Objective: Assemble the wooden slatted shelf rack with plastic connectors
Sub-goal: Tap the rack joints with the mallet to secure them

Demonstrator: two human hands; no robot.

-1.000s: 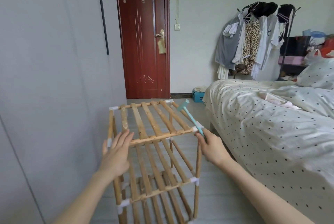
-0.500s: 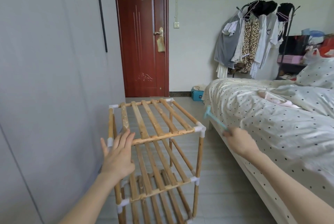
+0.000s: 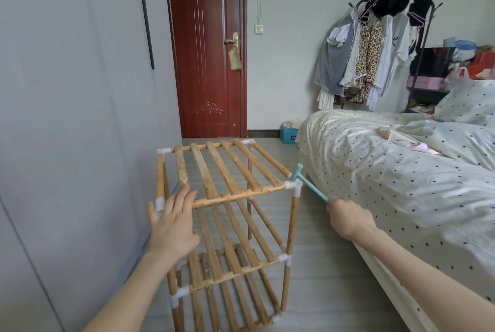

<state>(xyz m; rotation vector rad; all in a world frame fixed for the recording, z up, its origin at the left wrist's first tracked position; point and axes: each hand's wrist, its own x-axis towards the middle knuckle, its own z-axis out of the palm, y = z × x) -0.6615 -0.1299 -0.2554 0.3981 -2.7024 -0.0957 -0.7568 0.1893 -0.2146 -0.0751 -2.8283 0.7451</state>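
The wooden slatted rack [image 3: 222, 171] stands upright on the floor beside the grey wall, with three slatted tiers and white plastic connectors at its corners. My left hand [image 3: 174, 222] lies flat with straight fingers on the rack's near left top corner. My right hand [image 3: 348, 218] grips the handle of a small light-blue plastic hammer [image 3: 308, 183]. The hammer's head sits at the white connector [image 3: 293, 187] on the near right top corner.
A bed [image 3: 388, 171] with a dotted cover runs close along the right of the rack. A grey wardrobe wall [image 3: 67, 117] is on the left. A red door [image 3: 206, 50], a clothes rack [image 3: 375, 50] and a blue box [image 3: 289, 134] stand further back.
My right hand swung the hammer away toward the bed, then back left, so the head is now at the near right top connector. My left hand stayed on the rack.
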